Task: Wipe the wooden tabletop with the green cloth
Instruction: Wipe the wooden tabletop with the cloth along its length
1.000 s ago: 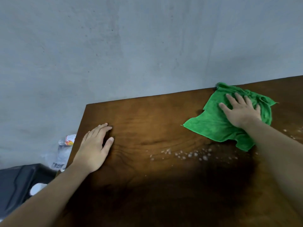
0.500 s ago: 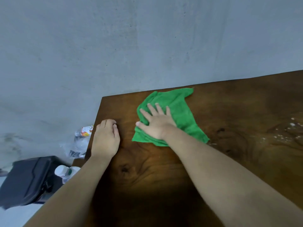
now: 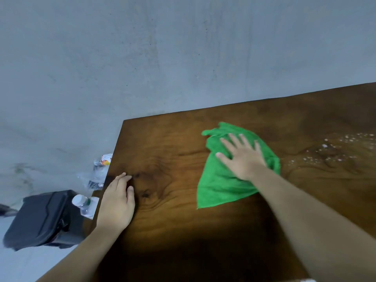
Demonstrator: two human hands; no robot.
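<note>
Off the bench's left edge, on the floor, sit a dark case [image 3: 42,220] and some plastic bottles [image 3: 84,202]; they are clear of the wiping area but lie just beside the edge, so anything swept off that side could land among them. The left hand [image 3: 117,206] lies flat on the wooden bench [image 3: 173,159] near its left edge, its grip released and holding nothing, apparently bracing. The green cloth [image 3: 221,186] lies spread on the bench top in the middle of the view, under the right hand [image 3: 242,157], whose grip is open, palm and spread fingers pressing the cloth down rather than clutching it. Because the cloth is only pinned by pressure, it may bunch or slip out from under the palm on a fast stroke. To the right, white specks or droplets [image 3: 335,147] remain on the wood; a stroke could smear or scatter them rather than gather them.
</note>
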